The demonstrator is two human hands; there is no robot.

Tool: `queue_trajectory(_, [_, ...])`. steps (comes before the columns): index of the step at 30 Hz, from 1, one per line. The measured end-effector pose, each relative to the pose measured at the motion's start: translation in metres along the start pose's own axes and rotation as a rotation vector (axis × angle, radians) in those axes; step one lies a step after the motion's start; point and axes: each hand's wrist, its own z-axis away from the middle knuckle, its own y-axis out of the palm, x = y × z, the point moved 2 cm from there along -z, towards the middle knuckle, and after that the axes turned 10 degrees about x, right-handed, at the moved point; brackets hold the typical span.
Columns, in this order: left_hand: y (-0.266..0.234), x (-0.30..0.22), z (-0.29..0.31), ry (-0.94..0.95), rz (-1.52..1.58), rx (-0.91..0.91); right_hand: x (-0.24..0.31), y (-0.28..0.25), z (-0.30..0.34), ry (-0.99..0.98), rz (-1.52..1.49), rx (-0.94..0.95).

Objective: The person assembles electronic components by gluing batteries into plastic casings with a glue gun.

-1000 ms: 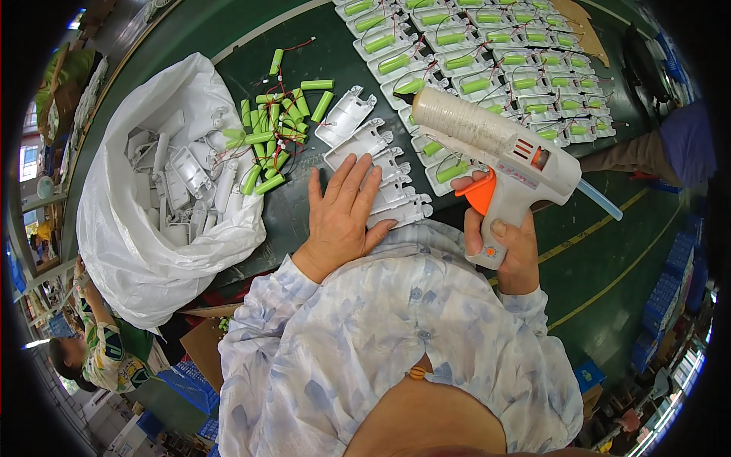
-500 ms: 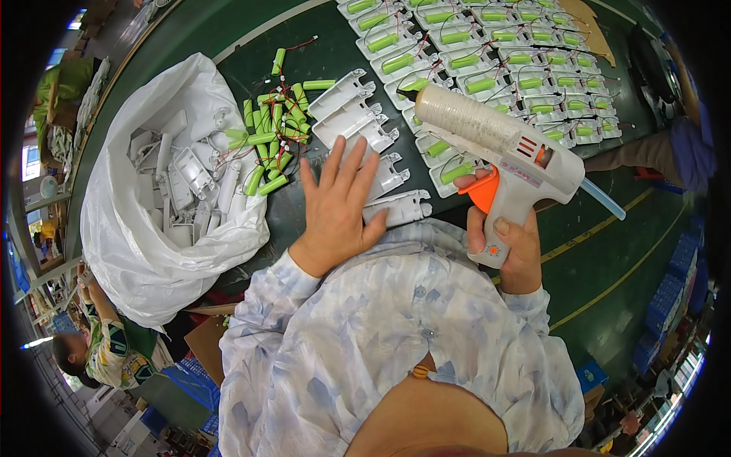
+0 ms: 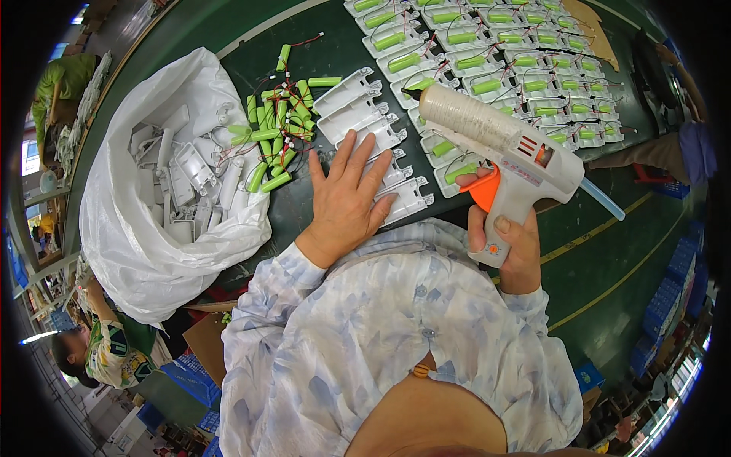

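Observation:
My right hand (image 3: pixel 512 251) grips the handle of a white hot glue gun (image 3: pixel 502 145) with an orange trigger, a clear glue stick poking out of its back, held above the table. My left hand (image 3: pixel 346 202) lies flat, fingers spread, on the dark green table (image 3: pixel 304 206), its fingertips resting on a column of white plastic cases (image 3: pixel 365 126). A pile of green cylindrical battery cells with red wires (image 3: pixel 278 129) lies just left of that hand.
A white plastic bag (image 3: pixel 145 251) full of white plastic cases sits at the left. Rows of white cases fitted with green cells (image 3: pixel 495 61) cover the far table. Another person (image 3: pixel 106 354) is at lower left; a seated person (image 3: pixel 685 145) at right.
My left hand slid forward along the table, pushing the column of white cases further away. The glue gun stayed in my right hand, almost unmoved.

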Motion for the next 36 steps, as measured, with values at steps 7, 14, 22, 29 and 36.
queue_trajectory(7, [-0.038,0.042,-0.042,0.021,0.015,-0.333,0.005,0.002,0.000,-0.013,-0.001,-0.004])
queue_trajectory(14, [-0.038,0.097,-0.084,-0.199,-0.076,-0.136,0.002,-0.004,-0.001,-0.006,0.020,0.020])
queue_trajectory(22, [-0.057,0.122,-0.087,-0.173,-0.218,0.055,0.001,-0.006,-0.004,-0.023,-0.018,0.027])
queue_trajectory(29, [-0.072,0.143,-0.088,-0.337,-0.058,0.064,0.010,-0.004,-0.010,0.018,0.063,0.031])
queue_trajectory(36, [-0.089,0.153,-0.115,-0.084,-0.160,0.255,0.032,0.016,-0.024,0.079,0.238,0.058])
